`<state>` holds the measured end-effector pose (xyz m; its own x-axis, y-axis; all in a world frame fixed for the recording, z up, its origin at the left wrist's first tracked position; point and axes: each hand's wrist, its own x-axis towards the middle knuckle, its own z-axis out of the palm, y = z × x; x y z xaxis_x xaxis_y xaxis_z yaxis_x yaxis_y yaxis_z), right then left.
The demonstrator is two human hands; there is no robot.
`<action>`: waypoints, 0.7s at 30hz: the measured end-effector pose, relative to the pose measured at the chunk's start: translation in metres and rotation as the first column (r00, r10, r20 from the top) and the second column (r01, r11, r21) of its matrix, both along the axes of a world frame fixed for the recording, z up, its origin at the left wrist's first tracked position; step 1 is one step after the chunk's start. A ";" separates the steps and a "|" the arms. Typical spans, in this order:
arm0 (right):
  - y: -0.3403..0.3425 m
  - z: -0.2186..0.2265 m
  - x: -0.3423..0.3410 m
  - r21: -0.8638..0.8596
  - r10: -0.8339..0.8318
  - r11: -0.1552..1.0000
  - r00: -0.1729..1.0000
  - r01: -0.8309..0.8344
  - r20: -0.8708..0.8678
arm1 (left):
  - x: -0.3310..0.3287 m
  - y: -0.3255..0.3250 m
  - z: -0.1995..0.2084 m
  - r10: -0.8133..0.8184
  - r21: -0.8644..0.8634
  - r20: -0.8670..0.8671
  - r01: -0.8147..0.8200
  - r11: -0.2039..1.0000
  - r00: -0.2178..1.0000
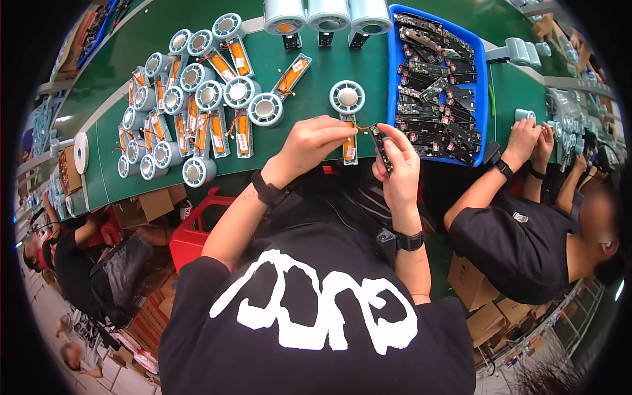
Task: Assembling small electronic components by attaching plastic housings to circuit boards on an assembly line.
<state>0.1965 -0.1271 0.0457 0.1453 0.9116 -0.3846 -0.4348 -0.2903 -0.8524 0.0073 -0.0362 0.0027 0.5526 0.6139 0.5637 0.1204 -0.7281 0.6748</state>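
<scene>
In front of me on the green bench lies a light-blue handheld fan body [347, 97] with a round vented head. Its open handle [349, 155] points toward me and shows an orange cell. My left hand [318, 140] is over this handle, thumb and fingers pinched on thin wires [361, 126] that run toward the right. Between the thumb and fingers of my right hand [399, 160] is a narrow black circuit board [380, 146], held tilted just right of the handle. The wires reach the board's upper end; whether they are joined to it I cannot tell.
A blue tray [391, 79] heaped with black circuit boards stands to the right. Several similar fan bodies [209, 95] crowd the left, and light-blue cylinders [328, 14] stand at the back. A co-worker's hands [525, 139] work at the far right. A red stool [194, 227] is below the bench.
</scene>
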 end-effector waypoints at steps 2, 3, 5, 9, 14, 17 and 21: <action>0.001 0.002 -0.005 0.003 -0.037 0.999 0.980 0.038 0.194 | 0.003 -0.006 -0.004 0.092 -0.296 0.119 -0.053 0.954 0.989; 0.002 0.001 -0.004 0.003 -0.039 0.999 0.980 0.039 0.195 | 0.005 -0.008 -0.003 0.148 -0.437 0.167 -0.062 0.897 0.975; 0.005 -0.008 0.001 0.024 -0.022 1.000 0.967 0.016 0.254 | 0.005 -0.010 0.001 0.191 -0.543 0.160 -0.075 0.836 0.969; 0.004 -0.014 0.002 0.078 0.027 0.996 0.956 -0.051 0.291 | 0.009 -0.006 0.006 0.228 -0.597 0.123 -0.112 0.795 0.966; 0.004 -0.014 -0.004 0.115 0.078 0.986 0.949 -0.117 0.305 | 0.016 -0.002 0.014 0.134 -0.223 0.026 -0.125 0.967 0.991; 0.003 -0.016 -0.008 0.123 0.032 0.989 0.932 -0.082 0.361 | 0.018 -0.002 0.016 0.139 -0.152 -0.024 -0.141 0.978 0.990; 0.002 -0.024 -0.007 0.148 0.027 0.983 0.877 -0.112 0.480 | 0.020 -0.001 0.021 0.164 -0.024 -0.083 -0.167 0.986 0.983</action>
<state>0.1895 -0.1250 0.0220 0.2056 0.9703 -0.1276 0.0501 -0.1407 -0.9888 0.0271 -0.0370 0.0235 0.4847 0.7169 0.5012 0.2921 -0.6728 0.6798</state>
